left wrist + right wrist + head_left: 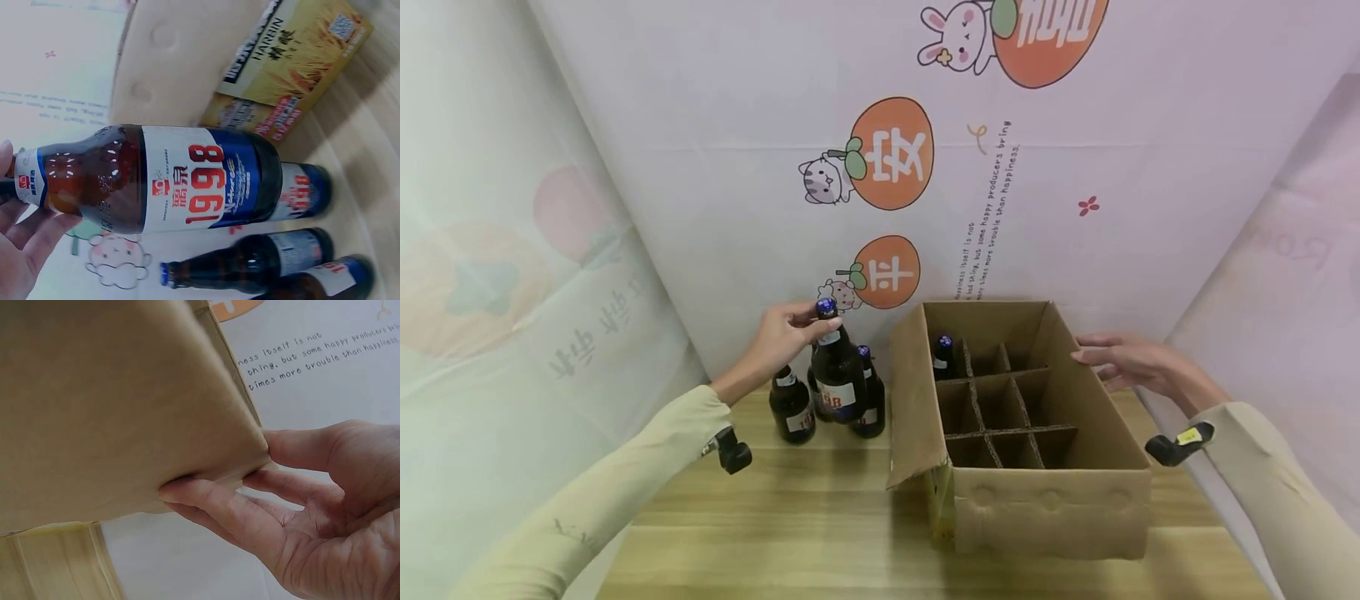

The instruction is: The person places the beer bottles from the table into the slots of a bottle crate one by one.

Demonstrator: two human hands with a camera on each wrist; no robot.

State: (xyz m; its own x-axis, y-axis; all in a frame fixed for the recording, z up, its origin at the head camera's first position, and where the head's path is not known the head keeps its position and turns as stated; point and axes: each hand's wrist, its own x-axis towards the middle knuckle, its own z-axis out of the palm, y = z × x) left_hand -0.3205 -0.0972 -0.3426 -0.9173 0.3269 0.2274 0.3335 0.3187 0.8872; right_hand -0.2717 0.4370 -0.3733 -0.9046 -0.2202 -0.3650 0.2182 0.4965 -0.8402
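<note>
My left hand (786, 337) grips a brown beer bottle (837, 379) by its neck, below the blue cap. The bottle's white-and-blue label reads 1998 in the left wrist view, and it hangs in front of other bottles. Those are a bottle (792, 412) to its left and another bottle (871, 404) to its right, with a third partly hidden behind. My right hand (1138, 362) holds the right side of the open cardboard box (1048, 508); in the right wrist view, its fingertips press at the cardboard's corner. One blue-capped bottle (944, 358) stands in the box's far left compartment.
Cardboard dividers (992, 379) split the box into several compartments. Its left flap (917, 400) leans outward, toward the bottles. The wooden table (775, 517) meets a white printed cloth (760, 167) behind and at the sides.
</note>
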